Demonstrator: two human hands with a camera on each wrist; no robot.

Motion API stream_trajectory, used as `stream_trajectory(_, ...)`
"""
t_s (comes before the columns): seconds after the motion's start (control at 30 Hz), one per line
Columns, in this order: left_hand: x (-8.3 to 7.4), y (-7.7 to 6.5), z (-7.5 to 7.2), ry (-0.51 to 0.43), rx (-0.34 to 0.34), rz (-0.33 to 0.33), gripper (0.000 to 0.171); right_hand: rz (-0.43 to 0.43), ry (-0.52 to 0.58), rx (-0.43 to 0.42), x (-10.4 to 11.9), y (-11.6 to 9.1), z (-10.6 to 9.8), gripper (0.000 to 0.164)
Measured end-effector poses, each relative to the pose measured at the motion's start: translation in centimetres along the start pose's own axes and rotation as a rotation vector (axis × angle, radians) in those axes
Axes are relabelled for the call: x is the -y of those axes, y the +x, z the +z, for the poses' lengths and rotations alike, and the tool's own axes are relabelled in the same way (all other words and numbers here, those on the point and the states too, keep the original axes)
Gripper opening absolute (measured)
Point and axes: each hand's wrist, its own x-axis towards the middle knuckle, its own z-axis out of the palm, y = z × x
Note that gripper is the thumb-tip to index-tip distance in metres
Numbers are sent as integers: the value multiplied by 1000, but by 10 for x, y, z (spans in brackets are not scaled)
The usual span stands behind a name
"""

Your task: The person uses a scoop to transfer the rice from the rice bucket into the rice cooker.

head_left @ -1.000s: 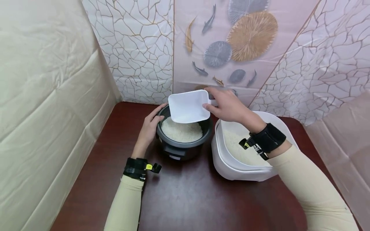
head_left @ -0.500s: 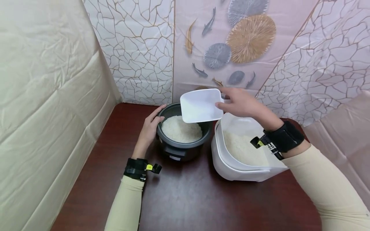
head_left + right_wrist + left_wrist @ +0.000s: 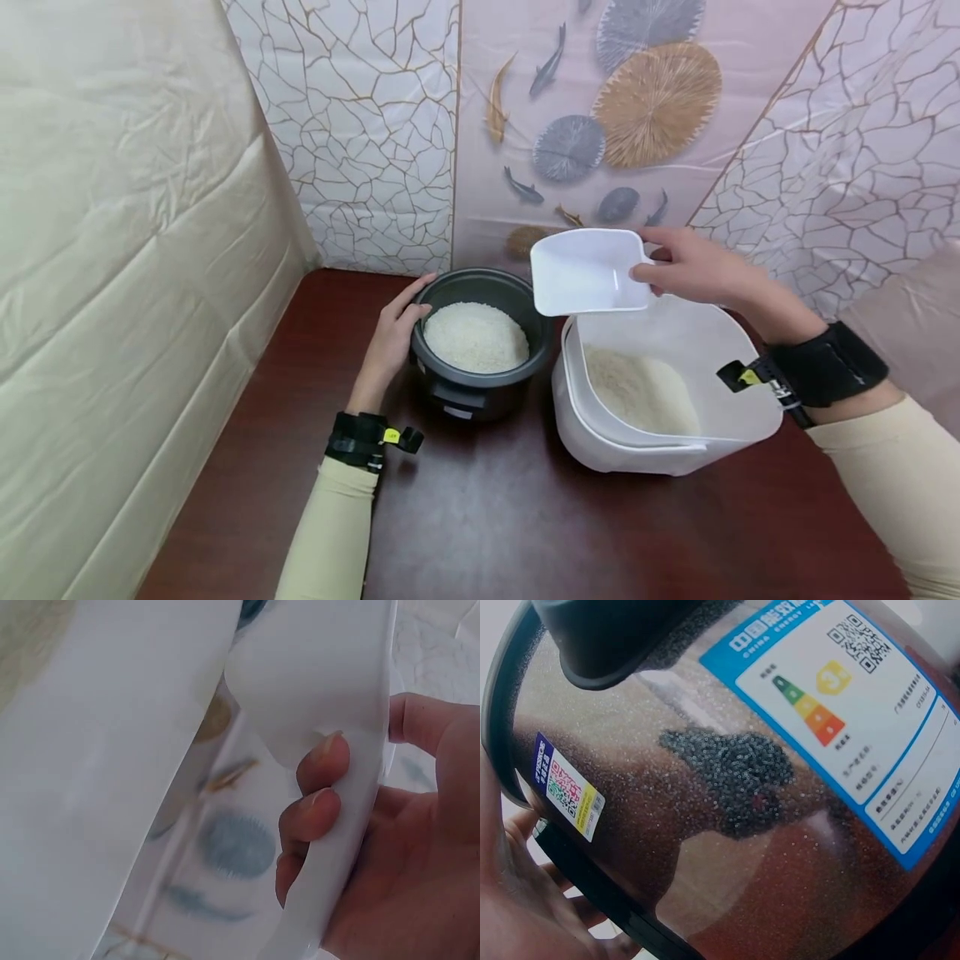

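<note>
In the head view my left hand [image 3: 390, 342] rests against the left side of a dark rice cooker [image 3: 446, 392], thumb and fingertips at its rim. White rice [image 3: 476, 337] fills much of the cooker's pot. My right hand [image 3: 701, 265] grips the handle of a white scoop [image 3: 585, 271], held in the air above the gap between the cooker and a white rice bin [image 3: 626, 458]. No rice shows in the scoop. The right wrist view has fingers [image 3: 322, 761] curled round the white handle. The left wrist view shows the cooker's glossy side and my left hand [image 3: 532, 900] behind its edge.
More rice [image 3: 637, 392] lies in the bin, right of the cooker. Both stand on a dark red-brown table [image 3: 487, 517]. A patterned cloth wall [image 3: 375, 150] closes off the back, and a cream cloth [image 3: 150, 292] hangs at the left.
My right hand has carried the scoop rightward from above the cooker toward the bin, uncovering the rice in the pot. My left hand stays at the cooker's rim.
</note>
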Motion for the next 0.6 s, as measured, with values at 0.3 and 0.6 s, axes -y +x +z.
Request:
stream_trajectory(0.3,-5,0,1,11,-4,-4,48,58,-102,-12,-38,-24,-6,36)
stream_trajectory(0.6,-2,2,1,7,-3,-15,48,55,-149,-11,-55,-39,-10,32)
